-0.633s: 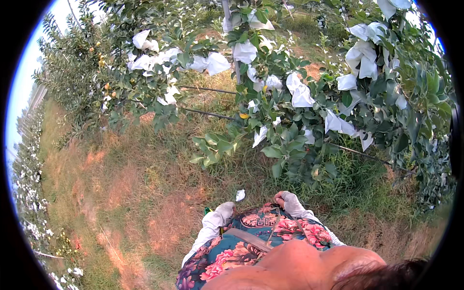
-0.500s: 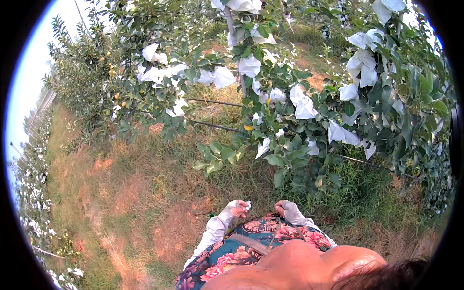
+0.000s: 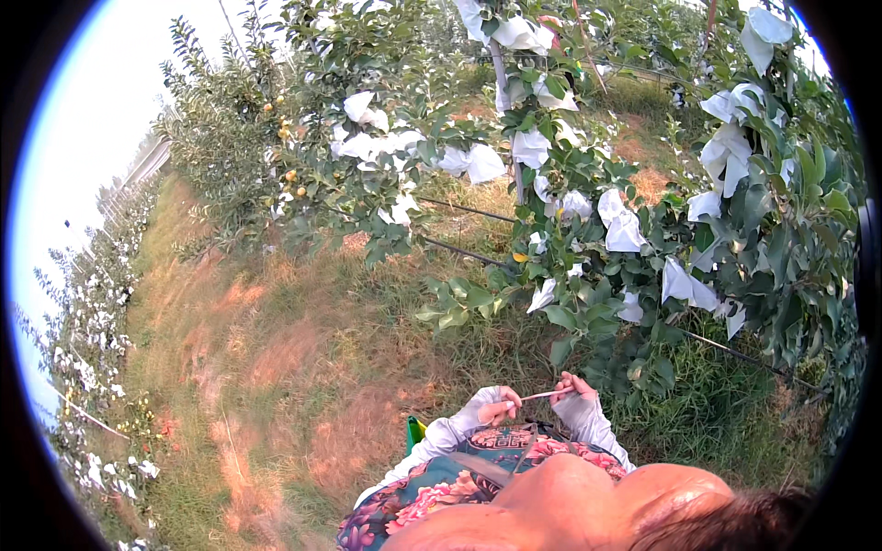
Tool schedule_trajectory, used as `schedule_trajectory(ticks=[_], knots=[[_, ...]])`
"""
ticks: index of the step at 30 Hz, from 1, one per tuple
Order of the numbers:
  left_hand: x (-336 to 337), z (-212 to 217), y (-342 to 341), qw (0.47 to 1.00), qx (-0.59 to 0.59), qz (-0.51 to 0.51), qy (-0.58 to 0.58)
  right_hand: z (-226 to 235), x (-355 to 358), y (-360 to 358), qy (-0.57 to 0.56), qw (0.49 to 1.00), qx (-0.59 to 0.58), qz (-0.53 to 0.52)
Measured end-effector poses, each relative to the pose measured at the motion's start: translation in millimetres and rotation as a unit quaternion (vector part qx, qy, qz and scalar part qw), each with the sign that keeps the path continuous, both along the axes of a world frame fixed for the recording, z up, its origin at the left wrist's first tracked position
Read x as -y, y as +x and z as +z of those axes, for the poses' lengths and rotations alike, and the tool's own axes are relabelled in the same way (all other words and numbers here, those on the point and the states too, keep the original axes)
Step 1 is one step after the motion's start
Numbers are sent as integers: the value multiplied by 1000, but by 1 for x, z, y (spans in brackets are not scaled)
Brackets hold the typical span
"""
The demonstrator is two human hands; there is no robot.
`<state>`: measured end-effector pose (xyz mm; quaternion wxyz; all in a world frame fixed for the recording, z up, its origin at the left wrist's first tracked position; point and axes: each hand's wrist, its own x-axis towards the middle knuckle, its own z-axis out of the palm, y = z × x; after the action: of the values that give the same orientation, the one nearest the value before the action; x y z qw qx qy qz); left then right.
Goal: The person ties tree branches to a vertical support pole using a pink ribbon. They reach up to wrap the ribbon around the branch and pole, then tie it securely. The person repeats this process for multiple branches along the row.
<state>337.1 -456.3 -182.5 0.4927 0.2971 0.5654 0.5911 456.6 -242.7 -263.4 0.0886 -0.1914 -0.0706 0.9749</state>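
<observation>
- Covering the front of the body, closest of all, is a teal garment (image 3: 427, 500) with pink flowers, a brown strap (image 3: 482, 466) across it!
- Beyond it, pale sleeves (image 3: 593, 428) run up to bare fingers, and a green-and-yellow object (image 3: 412, 433) shows beside the left forearm.
- Here's the grip: the left hand (image 3: 497, 406), fingers curled, pinches one end of a thin pale strip (image 3: 546, 395)!
- Over on the other side, the right hand (image 3: 573, 389) has its fingers bent around the far end; their exact hold is too small to tell.
- So the strip bridges the gap between the hands, nearly level, rising slightly to the right, above the grass (image 3: 367, 303).
- Further out, leafy branches (image 3: 459, 308) carry white bags (image 3: 625, 231), with a dark hose (image 3: 469, 211) running behind.
- Farther back, yellowish fruits (image 3: 290, 176) hang on the left.
</observation>
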Motion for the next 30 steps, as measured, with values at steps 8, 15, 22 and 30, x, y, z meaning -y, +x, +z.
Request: schedule_trajectory(ticks=[8,15,22,30], knots=[[74,-44,-49,884,-107,454,19,1,-23,29,116,985,76,-106],[59,-15,-18,663,-653,296,-214,18,25,9,424,896,110,67],[-11,-51,32,934,-346,72,61,1,63,18,334,932,1,139],[-13,-61,23,937,-340,51,54,4,36,31,108,994,-22,26]])
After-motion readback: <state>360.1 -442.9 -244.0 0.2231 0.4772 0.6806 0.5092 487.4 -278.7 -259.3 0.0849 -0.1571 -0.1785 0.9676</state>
